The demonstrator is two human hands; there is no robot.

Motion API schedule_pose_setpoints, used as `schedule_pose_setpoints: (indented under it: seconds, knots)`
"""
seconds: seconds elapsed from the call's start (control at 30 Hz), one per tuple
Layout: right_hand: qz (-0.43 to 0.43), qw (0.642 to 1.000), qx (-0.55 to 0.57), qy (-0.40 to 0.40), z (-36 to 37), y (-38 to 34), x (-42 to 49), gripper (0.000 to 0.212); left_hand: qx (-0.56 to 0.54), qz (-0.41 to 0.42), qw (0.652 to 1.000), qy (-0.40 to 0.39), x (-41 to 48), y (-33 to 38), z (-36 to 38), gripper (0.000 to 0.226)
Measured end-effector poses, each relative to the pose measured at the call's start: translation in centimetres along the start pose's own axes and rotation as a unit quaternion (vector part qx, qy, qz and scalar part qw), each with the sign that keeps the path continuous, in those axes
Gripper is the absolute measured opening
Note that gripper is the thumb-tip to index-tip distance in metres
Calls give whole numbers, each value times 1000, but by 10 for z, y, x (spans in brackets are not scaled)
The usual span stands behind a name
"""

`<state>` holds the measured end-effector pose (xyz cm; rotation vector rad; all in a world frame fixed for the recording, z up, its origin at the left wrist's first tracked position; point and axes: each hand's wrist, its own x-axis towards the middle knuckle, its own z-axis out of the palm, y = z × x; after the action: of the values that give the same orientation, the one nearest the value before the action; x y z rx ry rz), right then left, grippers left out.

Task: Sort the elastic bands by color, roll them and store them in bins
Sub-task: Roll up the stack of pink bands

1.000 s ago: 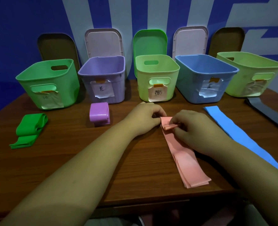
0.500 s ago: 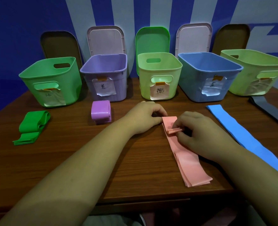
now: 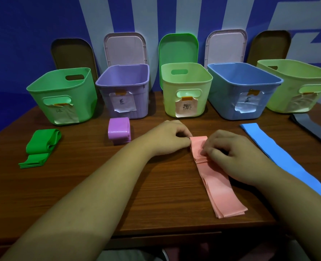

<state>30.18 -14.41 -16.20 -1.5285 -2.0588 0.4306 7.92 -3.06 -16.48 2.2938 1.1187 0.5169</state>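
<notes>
Pink bands point(image 3: 218, 185) lay in a flat stack on the table point(image 3: 71, 157) just in front of the middle bin point(image 3: 170, 102), with their far end folded over into a short flap. The left hand point(image 3: 170, 137) pinched the flap's left edge with curled fingers. The right hand point(image 3: 234, 155) gripped its right side, fingertips bent down onto it. A purple roll point(image 3: 119, 133) sat to the front left of the middle bin, with green bands point(image 3: 41, 146) farther left. A blue band point(image 3: 280, 162) stretched away to the bin's front right.

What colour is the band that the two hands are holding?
Pink. The band shows best in the head view.
</notes>
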Motion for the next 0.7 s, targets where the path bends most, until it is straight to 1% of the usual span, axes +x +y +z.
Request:
schedule_pose_setpoints:
  seconds: [0.1, 0.13, 0.2, 0.23, 0.27, 0.3, 0.37, 0.43, 0.47, 0.57, 0.6, 0.7]
  knots:
    - [34, 998, 13, 58, -3, 0, 15, 9, 30, -1, 1000, -10, 1, -3, 5, 19]
    - [49, 998, -7, 50, -5, 1, 21, 17, 32, -1, 999, -8, 1, -3, 5, 19]
    - [73, 995, -70, -17, -9, 2, 34, 47, 35, 3, 999, -5, 2, -3, 5, 17]
    - [78, 991, -99, -51, -10, 1, 40, 52, 35, 3, 999, -7, 1, -2, 4, 17]
    - [77, 987, -117, -78, -11, 0, 45, 49, 33, 1, 999, -12, 1, -2, 3, 20]
    - [76, 985, -126, -95, -12, 0, 49, 42, 28, -3, 999, -20, 0, -1, 2, 26]
    - [82, 981, -135, -114, -16, -4, 54, 28, 18, -17, 999, -39, -1, -1, -1, 41]
    - [91, 980, -128, -121, -21, -11, 56, 22, 12, -18, 998, -64, -2, 1, -5, 46]
    - [95, 981, -116, -119, -24, -14, 55, 21, 7, -18, 997, -76, -4, 3, -7, 48]
    - [104, 986, -78, -105, -32, -21, 46, 22, 6, -27, 995, -95, -9, 14, -5, 64]
    - [103, 988, -69, -94, -34, -23, 42, 21, 19, -26, 995, -92, -11, 18, -2, 66]
    - [88, 993, -47, -57, -40, -29, 26, 20, 41, -9, 995, -86, -12, 25, 7, 61]
